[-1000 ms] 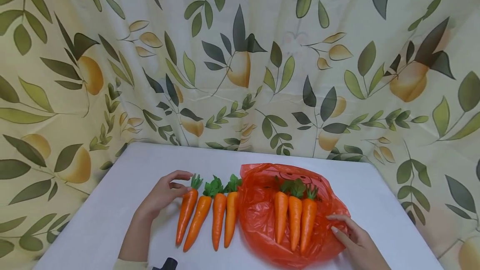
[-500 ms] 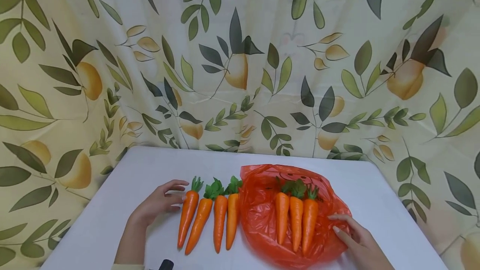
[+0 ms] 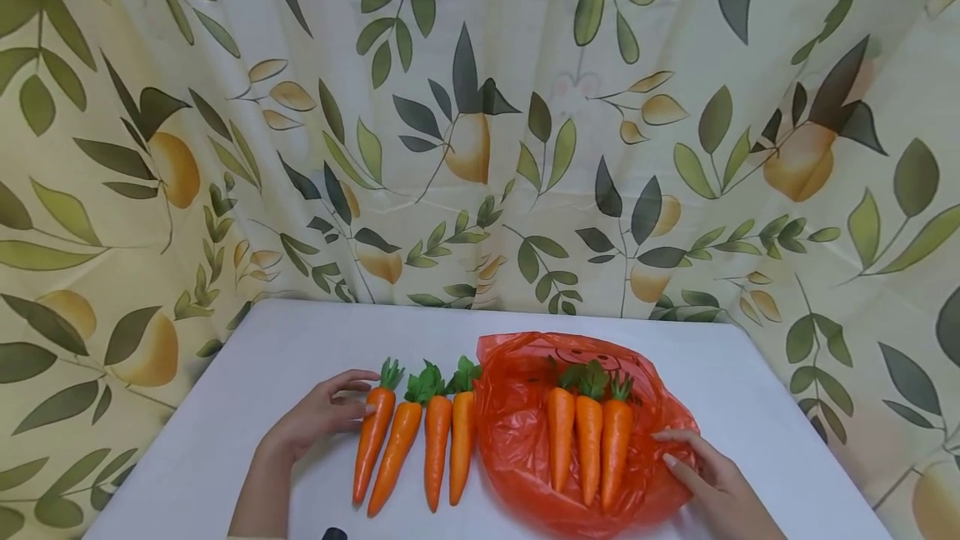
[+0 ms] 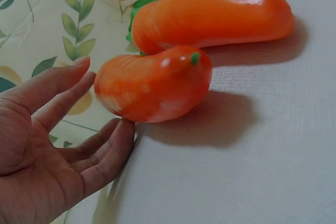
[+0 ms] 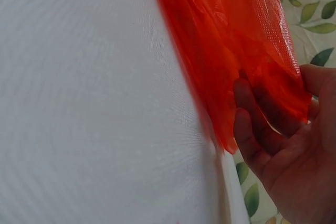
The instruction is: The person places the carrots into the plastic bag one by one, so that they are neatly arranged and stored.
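Observation:
On the left of the head view, my left hand [image 3: 318, 417] reaches the leftmost carrot [image 3: 372, 445], its fingertips right at the carrot's upper side. The left wrist view shows this hand [image 4: 55, 140] with thumb and fingers spread apart beside the carrot [image 4: 152, 87], which lies on the table. Three carrots in that row lie to its right, green tops pointing away. My right hand [image 3: 716, 473] holds the right edge of a red plastic bag [image 3: 517, 448] between thumb and fingers; the film [image 5: 210, 40] drapes over its fingers in the right wrist view. Three carrots [image 3: 589, 448] lie on the bag.
Everything lies on a white-covered table [image 3: 315, 336]. Behind it hangs a curtain [image 3: 480, 215] printed with leaves and fruit. A small black object [image 3: 334, 533] shows at the bottom edge near the left forearm.
My left hand drew back from the leftmost carrot's green top, then came in again slightly lower at its upper side. The right hand stays on the bag's edge, and the carrots lie as before.

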Demonstrator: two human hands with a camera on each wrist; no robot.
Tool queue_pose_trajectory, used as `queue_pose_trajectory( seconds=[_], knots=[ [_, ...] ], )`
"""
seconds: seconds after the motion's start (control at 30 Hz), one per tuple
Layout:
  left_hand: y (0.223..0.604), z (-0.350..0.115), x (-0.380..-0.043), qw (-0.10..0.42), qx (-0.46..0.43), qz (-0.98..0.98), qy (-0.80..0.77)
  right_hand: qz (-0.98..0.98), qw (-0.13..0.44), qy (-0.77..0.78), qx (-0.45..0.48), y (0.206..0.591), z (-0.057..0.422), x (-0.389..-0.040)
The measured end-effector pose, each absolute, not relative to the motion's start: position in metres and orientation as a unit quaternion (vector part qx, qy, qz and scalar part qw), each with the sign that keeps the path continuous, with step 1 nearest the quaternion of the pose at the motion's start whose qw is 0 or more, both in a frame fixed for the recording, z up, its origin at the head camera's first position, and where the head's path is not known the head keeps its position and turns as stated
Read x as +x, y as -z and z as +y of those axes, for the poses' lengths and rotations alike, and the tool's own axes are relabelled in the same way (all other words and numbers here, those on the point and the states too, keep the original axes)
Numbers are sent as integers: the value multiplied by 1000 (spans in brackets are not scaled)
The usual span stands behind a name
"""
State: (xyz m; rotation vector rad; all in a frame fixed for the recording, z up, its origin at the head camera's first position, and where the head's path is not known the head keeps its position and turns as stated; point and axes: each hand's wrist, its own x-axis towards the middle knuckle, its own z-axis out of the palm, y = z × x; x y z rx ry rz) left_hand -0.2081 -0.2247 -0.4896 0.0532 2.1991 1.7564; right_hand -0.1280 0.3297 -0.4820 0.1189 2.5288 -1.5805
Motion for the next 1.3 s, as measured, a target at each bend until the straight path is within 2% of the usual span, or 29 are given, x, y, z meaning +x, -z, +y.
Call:
queue_pose_trajectory(
  seconds=[0.6,1.3],
  knots=[
    [478,-232,-204,147,36,765,-626,845,86,526,44,481,332,-130],
    [487,-213,-208,167,58,796,-579,843,87,528,43,480,330,-128]
  ],
)
